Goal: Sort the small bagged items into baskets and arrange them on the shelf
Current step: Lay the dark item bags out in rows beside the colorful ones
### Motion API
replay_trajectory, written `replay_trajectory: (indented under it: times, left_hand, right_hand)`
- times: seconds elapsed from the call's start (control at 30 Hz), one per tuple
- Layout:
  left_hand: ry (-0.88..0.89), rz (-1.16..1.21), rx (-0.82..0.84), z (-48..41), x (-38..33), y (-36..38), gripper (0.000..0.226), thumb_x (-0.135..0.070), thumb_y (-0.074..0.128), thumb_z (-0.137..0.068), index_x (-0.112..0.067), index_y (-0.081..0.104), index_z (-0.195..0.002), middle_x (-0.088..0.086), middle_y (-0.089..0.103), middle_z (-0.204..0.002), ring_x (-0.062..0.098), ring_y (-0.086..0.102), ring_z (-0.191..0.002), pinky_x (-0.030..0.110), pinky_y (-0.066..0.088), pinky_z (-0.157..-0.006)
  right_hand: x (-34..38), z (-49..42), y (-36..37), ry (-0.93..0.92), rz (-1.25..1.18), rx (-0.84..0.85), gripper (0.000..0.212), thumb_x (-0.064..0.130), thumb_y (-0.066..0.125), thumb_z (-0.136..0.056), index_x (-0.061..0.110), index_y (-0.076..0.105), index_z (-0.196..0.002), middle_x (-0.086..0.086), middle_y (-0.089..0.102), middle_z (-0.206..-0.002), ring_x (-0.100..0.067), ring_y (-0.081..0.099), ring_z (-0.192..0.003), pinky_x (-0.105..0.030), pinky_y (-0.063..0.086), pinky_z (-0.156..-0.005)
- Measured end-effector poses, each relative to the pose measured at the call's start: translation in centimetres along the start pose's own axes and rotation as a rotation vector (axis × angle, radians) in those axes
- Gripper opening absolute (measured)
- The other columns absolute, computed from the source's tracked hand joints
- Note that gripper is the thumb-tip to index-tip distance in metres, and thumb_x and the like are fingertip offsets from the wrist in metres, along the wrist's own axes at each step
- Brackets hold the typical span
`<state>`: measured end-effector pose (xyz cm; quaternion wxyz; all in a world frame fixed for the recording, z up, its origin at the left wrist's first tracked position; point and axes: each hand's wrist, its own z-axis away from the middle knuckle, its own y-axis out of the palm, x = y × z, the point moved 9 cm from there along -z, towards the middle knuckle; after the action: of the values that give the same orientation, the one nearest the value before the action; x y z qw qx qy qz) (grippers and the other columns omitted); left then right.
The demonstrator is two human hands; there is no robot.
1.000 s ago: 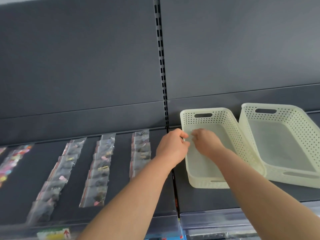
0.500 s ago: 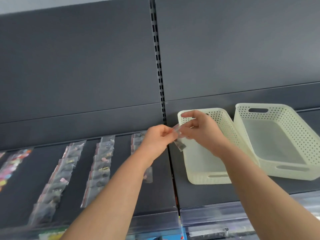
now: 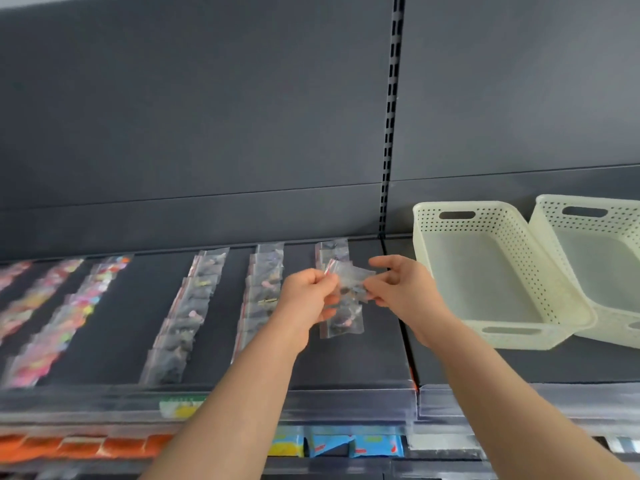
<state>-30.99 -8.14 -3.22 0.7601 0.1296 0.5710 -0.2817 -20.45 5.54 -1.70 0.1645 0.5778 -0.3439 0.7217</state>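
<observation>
Small clear zip bags lie in rows on the dark shelf [image 3: 114, 341]. My left hand [image 3: 308, 297] grips a small stack of clear bags [image 3: 346, 282] above the rightmost row [image 3: 341, 323]. My right hand [image 3: 401, 289] pinches the right edge of the same stack, its index finger stretched out above it. Two cream perforated baskets stand to the right: the nearer basket [image 3: 516, 258] beside my right hand and a second basket [image 3: 550, 216] partly behind it. Both look empty.
More rows of clear bags [image 3: 192, 306] and a row of bags [image 3: 263, 289] run front to back on the shelf. Colourful bagged items [image 3: 65, 313] lie at the far left. A clear plastic rail [image 3: 242, 400] edges the shelf front. Packaged goods [image 3: 346, 445] show below.
Both hands moved left, from over the nearer basket to the rightmost row of bags, now holding a small stack of bags between them. The view also shifted left.
</observation>
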Motion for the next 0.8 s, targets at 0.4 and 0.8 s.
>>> replay_trajectory:
  times: [0.4, 0.8]
  left_hand:
    - [-0.022, -0.714, -0.042, 1.2, 4.6, -1.7, 0.013, -0.02, 0.073, -0.078, -0.014, 0.069, -0.068, 0.001, 0.072, -0.067, 0.024, 0.07, -0.071, 0.043, 0.06, -0.074]
    - [0.075, -0.811, -0.195, 1.4, 3.8, -3.1, 0.031, -0.038, 0.071, -0.083, -0.02, 0.055, -0.102, -0.001, 0.069, -0.091, 0.024, 0.068, -0.086, 0.041, 0.058, -0.075]
  right_hand:
    - [-3.9, 2.2, 2.2, 0.055, 0.376, 0.098, 0.047, 0.021, 0.072, -0.08, 0.021, 0.052, -0.123, 0.008, 0.071, -0.072, -0.003, 0.064, -0.076, -0.018, 0.046, -0.062]
    - [-2.8, 2.7, 2.7, -0.05, 0.522, 0.018, 0.04, 0.027, 0.071, -0.083, 0.02, 0.054, -0.118, 0.01, 0.059, -0.075, -0.01, 0.058, -0.074, -0.023, 0.042, -0.065]
